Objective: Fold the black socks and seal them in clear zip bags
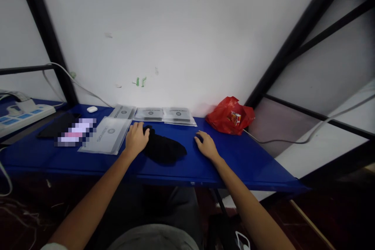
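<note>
A black piece of cloth [165, 149], perhaps a sock or another soft garment, lies bunched on the blue tabletop [187, 172]. My left hand [136, 139] rests at its left end, thumb apart from the fingers and against the dark fabric; part of that edge is hidden. To the right of the cloth, my right hand [206, 146] lies on the table, empty, with its fingers loosely bent and apart. Flat translucent packets with printed lettering surround the cloth: one large packet [102, 136] left of my left hand, others [179, 115] along the wall.
A red plastic bag [225, 115] with a small wrapped item stands at the back right. On the left are a phone [76, 133] with a blurred screen, a dark flat object [48, 127], a white earbud case [91, 109] and a power strip [26, 117]. Black metal posts flank the table.
</note>
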A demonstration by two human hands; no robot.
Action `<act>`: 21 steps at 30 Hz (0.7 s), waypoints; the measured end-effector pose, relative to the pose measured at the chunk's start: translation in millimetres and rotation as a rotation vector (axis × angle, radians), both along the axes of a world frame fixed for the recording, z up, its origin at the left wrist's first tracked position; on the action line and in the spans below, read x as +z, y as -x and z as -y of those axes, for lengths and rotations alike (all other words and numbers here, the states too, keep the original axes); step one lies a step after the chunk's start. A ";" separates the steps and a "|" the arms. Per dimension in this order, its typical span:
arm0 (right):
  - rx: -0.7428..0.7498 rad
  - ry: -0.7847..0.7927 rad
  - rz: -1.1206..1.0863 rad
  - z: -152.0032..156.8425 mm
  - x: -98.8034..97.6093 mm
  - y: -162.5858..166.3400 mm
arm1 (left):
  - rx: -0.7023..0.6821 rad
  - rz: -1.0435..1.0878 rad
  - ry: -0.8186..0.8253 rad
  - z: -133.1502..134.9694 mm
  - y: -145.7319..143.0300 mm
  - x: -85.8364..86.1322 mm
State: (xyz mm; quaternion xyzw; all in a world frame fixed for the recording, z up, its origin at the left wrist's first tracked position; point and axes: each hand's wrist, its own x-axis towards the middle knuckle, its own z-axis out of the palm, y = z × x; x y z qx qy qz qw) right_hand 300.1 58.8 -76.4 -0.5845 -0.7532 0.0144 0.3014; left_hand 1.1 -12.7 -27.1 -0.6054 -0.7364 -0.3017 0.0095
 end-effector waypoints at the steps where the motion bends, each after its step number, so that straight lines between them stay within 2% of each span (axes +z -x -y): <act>1: 0.009 -0.054 -0.036 7.3 5.2 7.4 | -0.039 -0.010 0.062 3.8 -0.1 -4.4; 2: 0.034 -0.113 -0.069 16.5 10.5 17.0 | -0.067 -0.013 0.119 7.0 -1.2 -8.3; 4: 0.184 -0.151 -0.084 38.5 19.9 41.1 | -0.099 -0.046 0.185 10.7 -5.0 -13.7; 7: 0.403 -0.054 0.045 67.9 27.4 76.6 | -0.120 -0.129 0.189 9.1 -7.6 -14.4; 9: 0.466 0.015 0.158 76.2 28.2 88.7 | -0.112 -0.091 0.181 6.2 -2.5 -9.3; 11: 0.447 0.062 0.240 74.0 27.9 87.5 | -0.089 0.008 0.173 4.9 8.6 -1.9; 13: 0.360 0.089 0.285 65.5 28.7 76.0 | -0.003 0.059 0.154 6.8 21.7 4.3; 15: 0.242 0.108 0.318 56.3 30.9 61.7 | 0.122 -0.005 0.085 11.3 30.3 6.0; 16: 0.191 0.112 0.329 52.8 32.2 55.7 | 0.135 -0.058 0.047 13.9 31.4 4.7; 18: 0.133 0.098 0.319 48.9 34.3 48.9 | 0.019 -0.160 0.008 18.1 26.8 -0.9; 21: 0.151 0.057 0.263 47.7 34.8 50.0 | -0.215 -0.272 0.127 18.6 11.0 -10.8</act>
